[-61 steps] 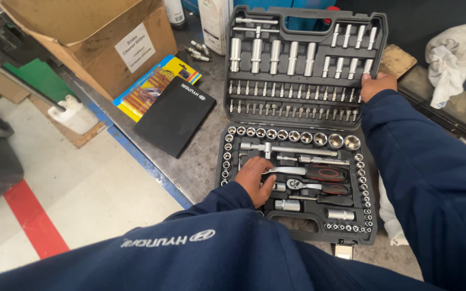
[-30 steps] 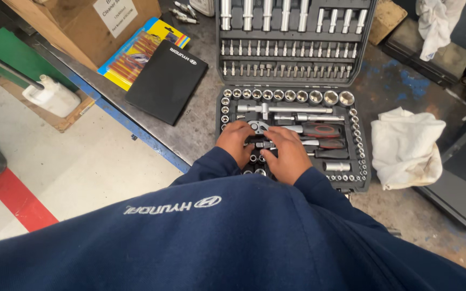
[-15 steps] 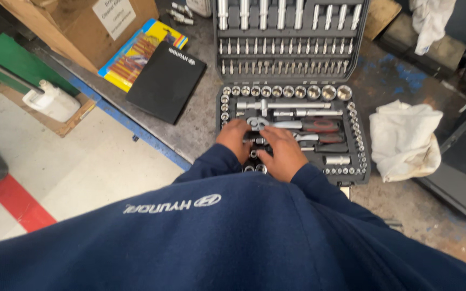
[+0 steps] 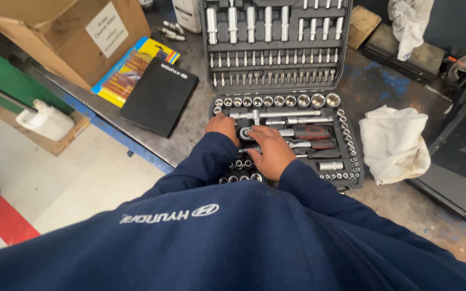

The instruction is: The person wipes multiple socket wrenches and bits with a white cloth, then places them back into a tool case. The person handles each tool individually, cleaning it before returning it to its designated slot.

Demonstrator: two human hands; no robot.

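An open black socket set case (image 4: 351,161) lies on the metal workbench, its lid (image 4: 276,43) propped up and full of chrome sockets and bits. My right hand (image 4: 271,152) lies over the middle of the lower tray, its fingertips curled on the round head of a ratchet (image 4: 244,133) whose red and black handle (image 4: 311,132) points right. My left hand (image 4: 223,127) rests at the tray's left edge, just beside that head, its fingers bent and partly hidden. Both dark blue sleeves cover the tray's near edge.
A black folder (image 4: 159,97) and a yellow blister pack (image 4: 130,70) lie left of the case, with a cardboard box (image 4: 66,37) behind them. A white rag (image 4: 392,143) lies on the right, beside a black tray (image 4: 462,161). The bench's blue edge (image 4: 130,145) runs along the left, above the floor.
Two seconds ago my right hand was at the lid's right edge; it has come down onto the tray beside my left hand. Over the last second both hands have stayed put.
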